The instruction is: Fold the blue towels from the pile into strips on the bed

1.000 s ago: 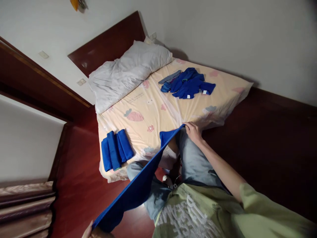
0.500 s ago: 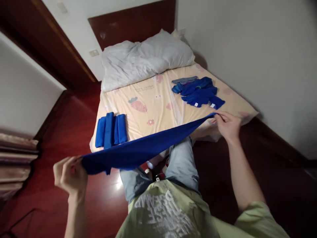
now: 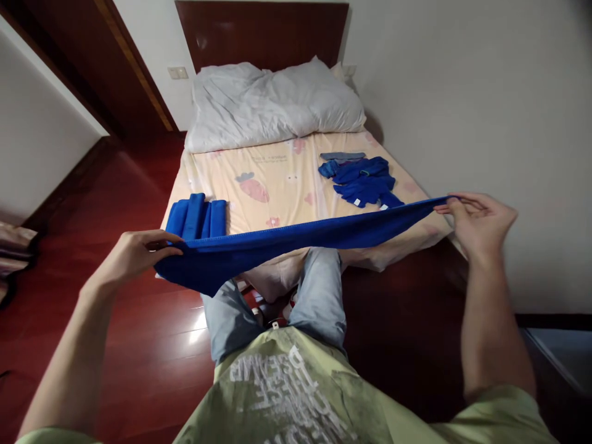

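A long blue cloth (image 3: 277, 243) is stretched in the air between my two hands, over the near edge of the bed. My left hand (image 3: 141, 253) pinches its left end between thumb and fingers. The right end is pinched in my right hand (image 3: 483, 222), off the bed's right side. The cloth's upper edge is taut and its lower part hangs loose. Behind its left part lie several folded blue cloths (image 3: 194, 216) side by side. A loose pile of blue cloths (image 3: 365, 179) with white tags rests on the bed's right part.
The bed (image 3: 287, 185) has a patterned sheet. A white quilt (image 3: 272, 105) lies by the dark headboard (image 3: 263, 34). A grey folded cloth (image 3: 342, 156) touches the pile. Walls stand left and right, and a curtain (image 3: 13, 253) hangs at far left.
Both hands have moved, the left one up and the right one outward to the right. The cloth is now stretched wider and more level. The view has shifted.
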`<state>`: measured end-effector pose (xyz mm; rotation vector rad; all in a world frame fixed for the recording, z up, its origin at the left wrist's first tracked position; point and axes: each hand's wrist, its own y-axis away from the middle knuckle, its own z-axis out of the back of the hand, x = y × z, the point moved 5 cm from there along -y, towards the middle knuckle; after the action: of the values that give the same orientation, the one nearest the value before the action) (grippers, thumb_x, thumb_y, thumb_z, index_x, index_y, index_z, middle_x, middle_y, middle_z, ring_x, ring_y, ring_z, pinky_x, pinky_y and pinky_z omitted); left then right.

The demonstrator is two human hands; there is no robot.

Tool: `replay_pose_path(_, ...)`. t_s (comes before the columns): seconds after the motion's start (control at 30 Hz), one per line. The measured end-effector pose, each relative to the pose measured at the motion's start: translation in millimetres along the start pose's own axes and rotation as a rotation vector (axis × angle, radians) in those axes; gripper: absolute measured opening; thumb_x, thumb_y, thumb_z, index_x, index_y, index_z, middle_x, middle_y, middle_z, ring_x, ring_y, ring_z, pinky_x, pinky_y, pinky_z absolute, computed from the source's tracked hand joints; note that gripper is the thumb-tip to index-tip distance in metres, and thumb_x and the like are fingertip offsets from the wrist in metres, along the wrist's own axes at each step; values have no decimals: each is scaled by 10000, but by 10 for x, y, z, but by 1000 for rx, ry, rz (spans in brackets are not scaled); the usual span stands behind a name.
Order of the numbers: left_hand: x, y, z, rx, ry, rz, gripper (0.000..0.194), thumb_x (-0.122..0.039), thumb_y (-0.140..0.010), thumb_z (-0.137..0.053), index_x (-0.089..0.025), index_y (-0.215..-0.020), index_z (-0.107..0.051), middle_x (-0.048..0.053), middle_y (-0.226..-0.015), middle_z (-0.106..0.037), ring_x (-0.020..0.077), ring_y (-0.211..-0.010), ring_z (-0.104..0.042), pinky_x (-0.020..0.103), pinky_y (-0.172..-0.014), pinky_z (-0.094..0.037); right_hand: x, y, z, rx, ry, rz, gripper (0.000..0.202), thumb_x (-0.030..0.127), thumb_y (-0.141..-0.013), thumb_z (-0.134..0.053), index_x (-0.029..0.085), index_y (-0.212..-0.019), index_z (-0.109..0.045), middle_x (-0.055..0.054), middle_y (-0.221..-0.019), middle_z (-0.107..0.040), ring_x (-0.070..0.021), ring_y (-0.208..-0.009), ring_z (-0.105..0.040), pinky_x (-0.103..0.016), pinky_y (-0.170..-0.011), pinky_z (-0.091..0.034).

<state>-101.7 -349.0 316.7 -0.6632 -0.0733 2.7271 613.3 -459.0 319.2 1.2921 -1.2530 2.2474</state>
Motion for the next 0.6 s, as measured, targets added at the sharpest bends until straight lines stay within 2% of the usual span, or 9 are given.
replay_pose_path(0.1, -55, -46, -7, 2, 0, -79, 855, -859, -760, -534, -66, -968, -775, -15, -822, -742, 78, -740, -672, 263, -752, -544, 26, -32, 74, -29, 6, 27, 64, 128, -837, -724, 128, -900, -740, -63, -712, -716, -170, -616, -729, -334, -728, -629)
replay_pose_path(0.23, -166, -42, -29, -130, 35, -169, 771, -763, -834, -545, -43, -994, -769, 42, -949, -757, 118, -862, -685, 321, -829, -558, -7, -51, 79, -14, 41, 21, 67, 130, -824, -725, 136, -891, -736, -59, -706, -714, -175, -602, -727, -343, -722, -627)
replay_pose_path(0.37, -133, -22, -49, -223, 29, -121, 701, -701, -825, -597, -40, -972, -776, 13, -869, -735, 62, -745, -607, 288, -827, -528, -71, -56, 55, -8, 78, 9, 71, 176, -819, -741, 156, -888, -740, -70, -716, -721, -199, -633, -741, -367, -727, -633)
replay_pose_path(0.47, -46, -17, -52, -210, 12, -60, 700, -697, -805, -587, -35, -920, -784, -14, -796, -717, 36, -709, -567, 299, -865, -503, -110, -50, 30, -7, 67, 22, 67, 181, -817, -734, 162, -881, -741, -85, -734, -728, -210, -643, -746, -374, -723, -632)
replay_pose_path(0.6, 18, -13, -17, -209, -1, -55, 699, -683, -813, -577, -25, -922, -787, -12, -807, -715, 33, -732, -579, 313, -891, -490, -157, -19, -3, -21, 59, 1, 67, 173, -816, -729, 162, -882, -737, -83, -731, -722, -212, -637, -742, -388, -728, -635)
